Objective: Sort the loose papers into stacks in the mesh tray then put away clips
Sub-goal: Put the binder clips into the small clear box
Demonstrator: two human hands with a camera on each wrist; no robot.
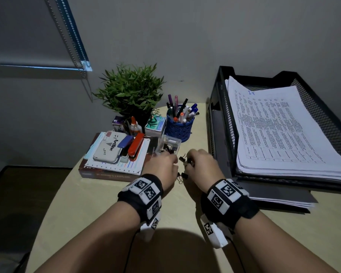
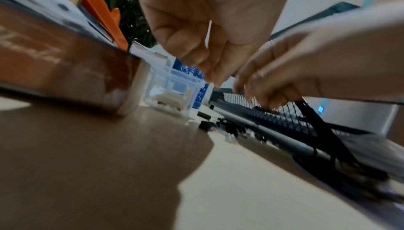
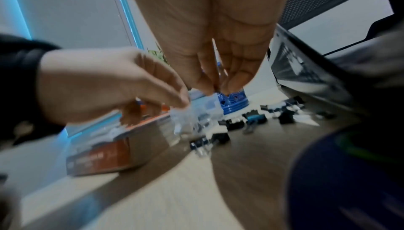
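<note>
Black binder clips [image 1: 183, 175] lie loose on the beige table between my hands, also blurred in the left wrist view [image 2: 229, 128] and the right wrist view [image 3: 218, 137]. My right hand [image 1: 188, 160] has its fingers curled, and black clips show at its fingertips [image 3: 205, 86]. My left hand [image 1: 171, 156] reaches the front edge of a small clear plastic box [image 1: 172, 141] that has clips inside. Its fingers are curled [image 2: 186, 52], and blur hides whether they hold anything. The black mesh tray [image 1: 228, 125] on the right holds a stack of printed papers [image 1: 280, 131].
A brown book [image 1: 110, 172] at the left carries a notepad, a stamp pad and red and blue staplers. Behind it stand a potted plant [image 1: 130, 91], a glue bottle and a blue pen cup [image 1: 180, 129]. More sheets [image 1: 283, 200] lie under the tray.
</note>
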